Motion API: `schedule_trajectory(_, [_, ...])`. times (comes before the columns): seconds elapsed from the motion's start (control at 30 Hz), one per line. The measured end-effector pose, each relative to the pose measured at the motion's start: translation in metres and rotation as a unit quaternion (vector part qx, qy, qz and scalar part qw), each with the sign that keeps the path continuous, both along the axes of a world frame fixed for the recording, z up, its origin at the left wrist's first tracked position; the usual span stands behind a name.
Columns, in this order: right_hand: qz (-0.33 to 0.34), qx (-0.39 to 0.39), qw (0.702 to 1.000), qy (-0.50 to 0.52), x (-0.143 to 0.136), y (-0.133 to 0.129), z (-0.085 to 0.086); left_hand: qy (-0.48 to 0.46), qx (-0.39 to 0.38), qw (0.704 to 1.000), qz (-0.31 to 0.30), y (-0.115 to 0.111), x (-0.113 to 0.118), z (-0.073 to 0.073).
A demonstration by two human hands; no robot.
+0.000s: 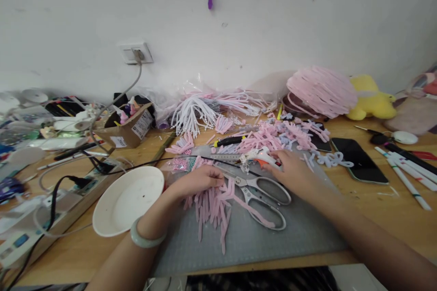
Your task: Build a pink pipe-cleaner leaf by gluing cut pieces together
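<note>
My left hand [204, 178], with a pale bangle on the wrist, is closed over a pile of pink fuzzy stems [209, 209] on the grey cutting mat [273, 250]. What its pinched fingers hold is too small to make out. My right hand [290, 168] has its fingers around the white and orange glue gun [262, 158], whose nozzle end points left. Between and below my hands lie large grey-handled scissors [254, 188], with a pink stem across their handles. Behind the glue gun is a heap of pink and lilac stem pieces [266, 138].
A white bowl [128, 200] stands left of the mat, beside a power strip [85, 191] with cables. A cardboard box [128, 127] is behind. Black phone [358, 160], white markers [406, 175], pink coil [321, 91] and yellow plush [370, 97] are on the right. A black cable crosses the mat.
</note>
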State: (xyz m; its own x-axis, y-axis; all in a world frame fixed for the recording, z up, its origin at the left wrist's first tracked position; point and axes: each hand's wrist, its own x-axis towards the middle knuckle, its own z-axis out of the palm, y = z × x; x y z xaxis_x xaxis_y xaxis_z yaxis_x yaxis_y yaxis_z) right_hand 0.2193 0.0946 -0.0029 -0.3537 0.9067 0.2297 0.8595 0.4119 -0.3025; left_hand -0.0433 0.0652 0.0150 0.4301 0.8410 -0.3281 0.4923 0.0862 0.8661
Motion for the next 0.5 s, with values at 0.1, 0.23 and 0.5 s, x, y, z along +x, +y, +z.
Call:
schedule_trajectory(0.1, [0.103, -0.031, 0.994, -0.036, -0.005, -0.024, 0.010, -0.014, -0.014, 0.999, -0.025, 0.001, -0.004, 0.000])
schedule_trajectory(0.23, [0.169, -0.138, 0.970, -0.110, -0.009, -0.053, 0.013, -0.020, -0.031, 0.998, -0.054, 0.000, -0.003, 0.001])
schedule_trajectory(0.5, [0.081, -0.061, 0.989, -0.104, 0.011, -0.029, 0.004, 0.057, 0.020, 0.995, -0.084, -0.015, 0.023, -0.004])
